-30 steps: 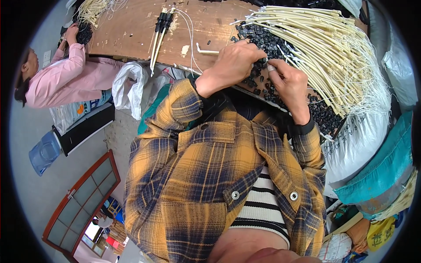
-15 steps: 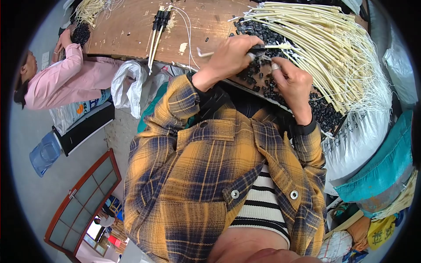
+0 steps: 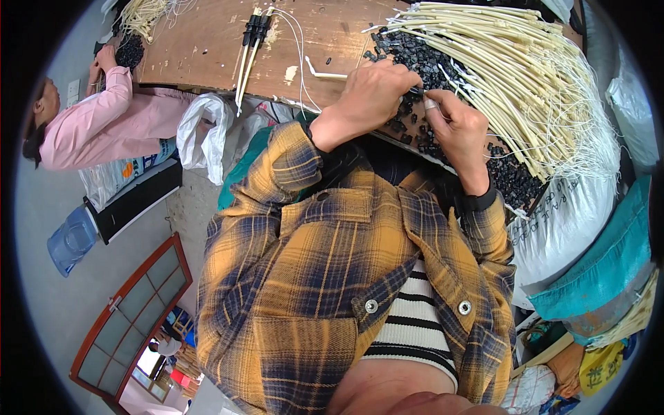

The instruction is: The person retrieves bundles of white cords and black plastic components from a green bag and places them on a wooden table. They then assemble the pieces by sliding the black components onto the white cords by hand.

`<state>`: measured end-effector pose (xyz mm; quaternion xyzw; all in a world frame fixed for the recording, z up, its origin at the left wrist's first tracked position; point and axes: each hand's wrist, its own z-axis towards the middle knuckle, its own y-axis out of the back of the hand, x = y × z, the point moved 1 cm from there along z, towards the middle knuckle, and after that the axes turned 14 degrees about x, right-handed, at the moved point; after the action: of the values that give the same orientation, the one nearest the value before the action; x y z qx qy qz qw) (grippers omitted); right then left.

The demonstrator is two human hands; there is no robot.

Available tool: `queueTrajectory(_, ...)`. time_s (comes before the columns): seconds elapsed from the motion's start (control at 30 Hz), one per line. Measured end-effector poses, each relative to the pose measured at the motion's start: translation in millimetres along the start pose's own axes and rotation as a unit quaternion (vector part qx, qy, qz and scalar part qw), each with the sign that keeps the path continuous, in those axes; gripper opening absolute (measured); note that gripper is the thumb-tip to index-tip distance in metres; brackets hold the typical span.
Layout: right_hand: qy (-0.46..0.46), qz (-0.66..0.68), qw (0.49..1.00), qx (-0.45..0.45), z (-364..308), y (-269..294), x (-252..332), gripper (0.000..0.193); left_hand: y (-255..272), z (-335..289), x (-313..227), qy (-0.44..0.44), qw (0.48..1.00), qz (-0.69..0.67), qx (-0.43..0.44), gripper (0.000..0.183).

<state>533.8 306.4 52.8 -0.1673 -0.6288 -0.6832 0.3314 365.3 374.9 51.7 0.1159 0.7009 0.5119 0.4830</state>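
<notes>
My left hand (image 3: 366, 100) is closed round a thin cream-coloured stick (image 3: 328, 75), whose white-tipped end sticks out to the left. At its fingertips shows a small black clip-like piece (image 3: 416, 90). My right hand (image 3: 458, 128) pinches at that same black piece from the right, thumb and forefinger together; the fingers hide most of it. Below and around both hands lies a heap of small black plastic pieces (image 3: 404, 54). A large bundle of cream sticks with white strings (image 3: 512, 76) fans out right of my right hand.
Two cream sticks with black pieces (image 3: 256, 31) lie at the left of the wooden table (image 3: 200, 52). A co-worker in a pink sleeve (image 3: 93, 128) handles black pieces at the far left. White sacks (image 3: 567, 225) stand right of the table; a white bag (image 3: 204, 135) hangs at its front edge.
My fingertips have closed together over the black piece. The stick has slid or turned left in my left hand, its left end now sticking out further and higher.
</notes>
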Motion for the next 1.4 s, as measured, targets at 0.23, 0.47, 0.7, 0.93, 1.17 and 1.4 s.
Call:
queueTrajectory(0.23,0.016,0.060,0.996,0.072,1,2,11,0.017,1,3,3,-0.017,0.986,-0.128,0.109,0.051)
queueTrajectory(0.47,-0.008,0.076,0.996,0.052,2,7,20,0.016,16,-1,-2,-0.121,0.975,-0.159,-0.100,0.020)
queueTrajectory(0.7,-0.070,0.102,0.986,0.109,-9,-9,4,0.013,4,-6,17,-0.162,0.968,-0.146,-0.124,0.016)
queueTrajectory(0.93,-0.168,0.186,0.965,0.078,-6,-3,-11,0.016,-1,2,87,0.101,0.991,-0.019,-0.089,0.020)
queueTrajectory(1.17,-0.254,0.224,0.937,0.087,-2,-8,-30,0.018,6,9,20,0.086,0.946,-0.289,-0.120,0.017)
queueTrajectory(1.4,-0.192,0.342,0.919,0.046,8,-20,-21,0.021,-7,25,-33,-0.113,0.981,-0.088,-0.127,0.017)
